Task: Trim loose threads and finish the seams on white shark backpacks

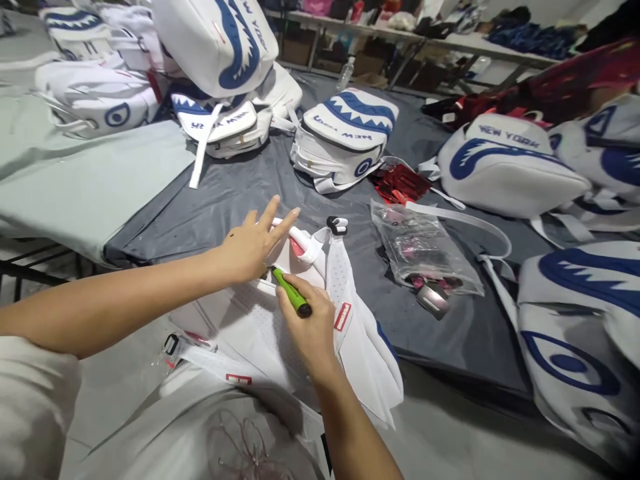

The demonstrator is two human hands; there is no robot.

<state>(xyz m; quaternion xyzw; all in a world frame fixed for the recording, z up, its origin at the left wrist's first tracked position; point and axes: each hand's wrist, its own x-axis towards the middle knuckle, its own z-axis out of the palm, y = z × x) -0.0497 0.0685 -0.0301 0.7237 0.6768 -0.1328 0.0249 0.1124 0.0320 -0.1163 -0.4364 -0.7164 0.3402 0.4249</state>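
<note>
A white backpack (280,333) with mesh panels and small red labels lies face down at the near edge of the grey table (210,207). My left hand (253,243) rests flat on its upper part, fingers stretched out over a white strap (310,243). My right hand (307,327) is closed around a green marker-like tool (293,293), whose tip points at the fabric just below my left hand. A black buckle (337,225) sits at the strap's end.
Several white backpacks with blue shark-mouth print lie around: one in the middle (345,137), a pile at back left (215,47), more along the right (505,167). A clear plastic bag of small parts (425,250) and red foil packaging (397,183) lie right of my hands.
</note>
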